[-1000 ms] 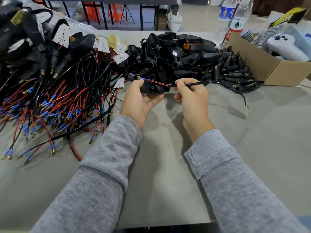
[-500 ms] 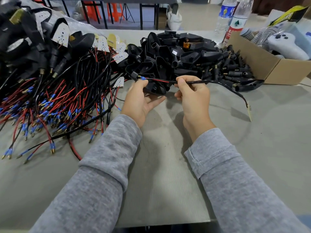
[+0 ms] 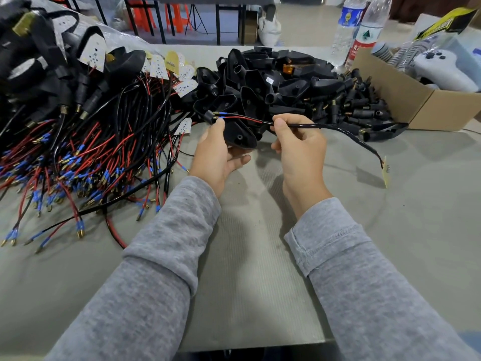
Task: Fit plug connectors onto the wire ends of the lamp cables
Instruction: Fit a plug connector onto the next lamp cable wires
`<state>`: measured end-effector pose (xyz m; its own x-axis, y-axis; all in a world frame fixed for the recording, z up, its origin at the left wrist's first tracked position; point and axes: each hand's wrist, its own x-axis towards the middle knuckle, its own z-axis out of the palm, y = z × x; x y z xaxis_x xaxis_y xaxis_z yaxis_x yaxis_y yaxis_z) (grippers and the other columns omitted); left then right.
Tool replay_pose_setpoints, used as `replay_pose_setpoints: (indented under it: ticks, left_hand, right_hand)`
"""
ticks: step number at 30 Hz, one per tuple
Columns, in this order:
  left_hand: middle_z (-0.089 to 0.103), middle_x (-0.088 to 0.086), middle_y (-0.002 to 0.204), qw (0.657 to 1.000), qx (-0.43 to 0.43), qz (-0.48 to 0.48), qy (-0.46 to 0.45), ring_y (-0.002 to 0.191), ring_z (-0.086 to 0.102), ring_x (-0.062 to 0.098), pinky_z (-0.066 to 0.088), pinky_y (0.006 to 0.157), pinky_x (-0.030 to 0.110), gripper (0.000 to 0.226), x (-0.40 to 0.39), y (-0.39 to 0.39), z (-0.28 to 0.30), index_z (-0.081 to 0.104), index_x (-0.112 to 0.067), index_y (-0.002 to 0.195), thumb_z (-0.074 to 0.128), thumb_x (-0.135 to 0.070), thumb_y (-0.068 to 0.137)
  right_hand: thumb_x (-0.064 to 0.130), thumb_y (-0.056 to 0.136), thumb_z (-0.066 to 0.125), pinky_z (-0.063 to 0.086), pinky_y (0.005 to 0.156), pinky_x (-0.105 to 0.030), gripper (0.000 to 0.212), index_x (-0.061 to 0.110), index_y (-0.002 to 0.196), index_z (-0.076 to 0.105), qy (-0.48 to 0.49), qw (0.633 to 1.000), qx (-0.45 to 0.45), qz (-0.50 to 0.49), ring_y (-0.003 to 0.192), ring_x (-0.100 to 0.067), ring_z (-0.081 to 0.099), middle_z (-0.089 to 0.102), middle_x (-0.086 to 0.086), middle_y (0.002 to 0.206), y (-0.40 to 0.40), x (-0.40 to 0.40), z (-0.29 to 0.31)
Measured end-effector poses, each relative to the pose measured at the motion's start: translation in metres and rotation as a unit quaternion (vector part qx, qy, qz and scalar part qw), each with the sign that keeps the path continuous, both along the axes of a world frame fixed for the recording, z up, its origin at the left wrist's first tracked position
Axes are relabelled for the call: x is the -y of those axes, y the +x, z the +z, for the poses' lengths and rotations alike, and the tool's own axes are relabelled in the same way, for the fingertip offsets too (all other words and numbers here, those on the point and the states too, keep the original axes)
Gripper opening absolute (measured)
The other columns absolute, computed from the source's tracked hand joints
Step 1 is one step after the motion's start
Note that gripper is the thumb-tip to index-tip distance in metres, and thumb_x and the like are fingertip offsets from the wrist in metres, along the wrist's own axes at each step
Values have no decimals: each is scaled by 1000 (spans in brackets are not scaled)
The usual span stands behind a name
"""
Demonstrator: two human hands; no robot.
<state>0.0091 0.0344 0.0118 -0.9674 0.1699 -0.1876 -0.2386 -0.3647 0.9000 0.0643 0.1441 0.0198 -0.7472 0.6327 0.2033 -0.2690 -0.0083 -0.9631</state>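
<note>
My left hand [image 3: 214, 149] pinches a small black plug connector [image 3: 209, 117] at its fingertips, with a black lamp housing [image 3: 238, 134] lying over the palm. The blue-sleeved brass terminals of a red and a black wire enter the connector. My right hand [image 3: 299, 144] pinches the black lamp cable [image 3: 335, 128] just behind the split wires. The cable curves right and down to a small LED board [image 3: 385, 171] hanging above the table.
A heap of cables with red and black wires and blue-sleeved ends [image 3: 78, 157] covers the left of the table. Black lamp housings [image 3: 273, 82] are piled behind my hands. A cardboard box [image 3: 406, 100] stands at the right, water bottles [image 3: 364, 32] behind it.
Both hands lifted slightly and the cable straightened between them. The wire ends now sit at the connector in my left fingertips. The LED board hangs a little lower at the right.
</note>
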Motion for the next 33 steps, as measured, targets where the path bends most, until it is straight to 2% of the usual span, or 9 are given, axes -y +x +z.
replay_pose_setpoints:
  ticks: [6, 10, 12, 16, 21, 26, 29, 31, 33]
  left_hand:
    - [66, 18, 105, 999, 0, 34, 16, 74, 66, 23, 53, 54, 27, 36, 0, -2, -3, 51, -5, 125, 37, -30, 104]
    - [65, 19, 95, 997, 20, 43, 65, 70, 69, 25, 58, 58, 34, 30, 4, -6, -2, 49, 1, 126, 38, -12, 101]
    - [64, 17, 89, 996, 14, 47, 80, 64, 69, 22, 60, 63, 39, 20, 4, -7, -3, 49, -5, 112, 34, -5, 100]
    - [64, 11, 91, 998, -32, 43, -18, 74, 66, 20, 58, 65, 37, 24, 1, -7, -6, 50, -13, 102, 34, 2, 92]
    - [62, 8, 98, 988, -76, 30, -130, 91, 58, 26, 50, 95, 56, 26, 1, -3, -5, 51, -28, 98, 40, -7, 88]
    - [65, 16, 105, 987, -98, 7, -126, 95, 66, 33, 59, 80, 49, 21, -1, 0, -4, 50, -19, 105, 48, -6, 88]
    - [67, 12, 100, 985, -114, -25, -130, 85, 69, 24, 61, 73, 42, 19, -2, 3, -3, 51, -17, 104, 50, -7, 88]
    - [64, 6, 90, 982, -126, -39, -138, 70, 65, 16, 54, 56, 33, 13, -2, 5, -1, 50, -17, 102, 49, -11, 91]
    - [58, -1, 86, 979, -128, -41, -150, 72, 58, 15, 41, 52, 27, 9, -2, 4, -2, 51, -24, 98, 46, -19, 93]
  right_hand:
    - [8, 89, 65, 46, 59, -15, 13, 18, 81, 70, 29, 999, 13, 43, 58, -4, 54, 67, 3, 74, 2, 3, 1]
    - [7, 88, 64, 45, 54, -16, 18, 18, 75, 68, 53, 996, 32, 61, 55, -4, 53, 62, 8, 63, 3, 3, 2]
    - [5, 86, 67, 45, 52, -20, 20, 16, 70, 61, 71, 993, 39, 83, 54, -9, 51, 56, 5, 58, 2, 5, 2]
    - [5, 81, 72, 39, 57, -31, 28, 15, 69, 50, 127, 985, 31, 110, 58, -19, 43, 46, -4, 61, 2, 11, -2]
    - [8, 92, 54, 43, 53, -23, 23, 19, 84, 72, 103, 980, 66, 160, 58, -15, 59, 70, -5, 71, 2, 12, 0]
    - [11, 88, 69, 49, 58, -18, 12, 17, 78, 72, 130, 982, 48, 128, 64, -5, 64, 70, 3, 68, 2, 13, 0]
    - [13, 85, 73, 54, 61, -26, 18, 19, 70, 65, 139, 985, 59, 85, 66, -9, 63, 67, 2, 69, 0, 10, -2]
    - [11, 85, 72, 56, 65, -31, 21, 19, 70, 61, 148, 985, 60, 58, 68, -12, 61, 66, -2, 72, -1, 8, -3]
    - [7, 86, 70, 54, 65, -27, 17, 17, 76, 61, 142, 987, 49, 50, 68, -13, 60, 64, -4, 74, -2, 6, -3]
